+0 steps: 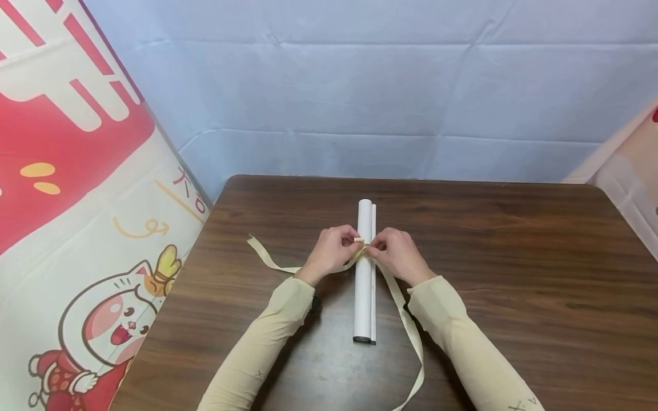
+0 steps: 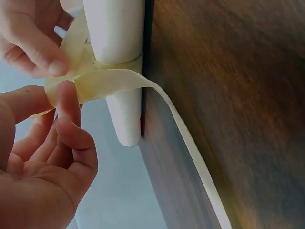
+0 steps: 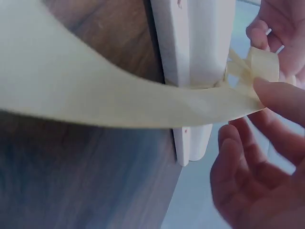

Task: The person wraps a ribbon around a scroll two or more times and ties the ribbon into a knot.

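Note:
A white roll (image 1: 363, 302), like a rolled scroll, lies lengthwise on the table with a thinner white rod (image 1: 373, 308) along its right side. Pale yellow ribbon (image 2: 112, 82) passes around both, its crossing on top partly hidden by fingers. My left hand (image 1: 330, 251) pinches a folded loop of the ribbon between thumb and finger above the roll. From the right, my right hand (image 1: 400, 251) pinches the ribbon close by, thumb against fingers in the right wrist view. One ribbon tail (image 1: 267, 258) trails left; the other tail (image 1: 411, 331) curves toward the near edge.
The dark wooden table (image 1: 514, 274) extends on both sides of the roll. Behind it hangs a pale blue cloth (image 1: 329, 91). A printed cartoon sheet (image 1: 103, 240) borders the left side. Cream sleeves (image 1: 257, 348) cover both forearms.

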`<state>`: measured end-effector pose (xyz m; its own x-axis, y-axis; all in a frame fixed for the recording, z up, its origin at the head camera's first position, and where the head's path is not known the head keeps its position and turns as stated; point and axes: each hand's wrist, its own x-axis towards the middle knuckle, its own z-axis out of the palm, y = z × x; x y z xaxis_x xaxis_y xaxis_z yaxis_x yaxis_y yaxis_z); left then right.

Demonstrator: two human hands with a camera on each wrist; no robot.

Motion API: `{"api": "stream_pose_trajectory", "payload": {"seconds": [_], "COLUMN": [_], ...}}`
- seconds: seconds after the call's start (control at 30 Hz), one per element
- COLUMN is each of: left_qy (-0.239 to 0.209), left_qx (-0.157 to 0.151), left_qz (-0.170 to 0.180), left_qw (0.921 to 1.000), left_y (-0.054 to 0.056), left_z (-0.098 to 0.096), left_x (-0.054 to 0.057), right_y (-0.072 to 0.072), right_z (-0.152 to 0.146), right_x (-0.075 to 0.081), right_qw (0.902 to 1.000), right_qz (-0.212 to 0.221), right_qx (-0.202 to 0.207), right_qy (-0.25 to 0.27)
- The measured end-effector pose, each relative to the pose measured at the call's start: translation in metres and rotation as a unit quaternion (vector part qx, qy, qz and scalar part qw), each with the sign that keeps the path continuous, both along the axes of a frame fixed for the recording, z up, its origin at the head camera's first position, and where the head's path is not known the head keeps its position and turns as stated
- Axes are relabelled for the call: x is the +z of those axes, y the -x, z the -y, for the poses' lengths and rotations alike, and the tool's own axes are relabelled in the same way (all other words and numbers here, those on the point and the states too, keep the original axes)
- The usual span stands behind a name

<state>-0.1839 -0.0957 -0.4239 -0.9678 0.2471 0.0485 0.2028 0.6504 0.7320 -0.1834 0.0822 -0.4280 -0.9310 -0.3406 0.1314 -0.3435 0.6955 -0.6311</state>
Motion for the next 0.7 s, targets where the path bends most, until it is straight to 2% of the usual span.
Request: {"api": "stream_pose_trajectory", "payload": {"seconds": [0.13, 0.23, 0.43, 0.57, 0.7], "left_qy": [0.002, 0.001, -0.002, -0.007, -0.007], "left_qx": [0.001, 0.004, 0.009, 0.008, 0.007], "left_qz": [-0.003, -0.004, 0.009, 0.013, 0.005], "left_qw": [1.0000, 1.0000, 0.9999, 0.9999, 0.9999], "left_y": [0.0005, 0.0005, 0.0003, 0.0001, -0.0003], "left_z": [0.0014, 0.0024, 0.0043, 0.0042, 0.0038], "left_x": [-0.0004, 0.0002, 0.0007, -0.0008, -0.0010], "right_y": [-0.0026, -0.0046, -0.0069, -0.0038, -0.0005], "right_z": [-0.0015, -0.0026, -0.0046, -0.0043, -0.0027], "right_x": [0.0002, 0.0010, 0.0027, 0.0008, 0.0012], "right_qw": [0.9989, 0.9973, 0.9937, 0.9964, 0.9985], "right_qz": [-0.017, -0.029, -0.013, -0.006, 0.028], "right_qx": [0.043, 0.064, 0.095, 0.073, 0.034], "right_qy": [-0.001, -0.022, -0.059, -0.043, -0.033]}}
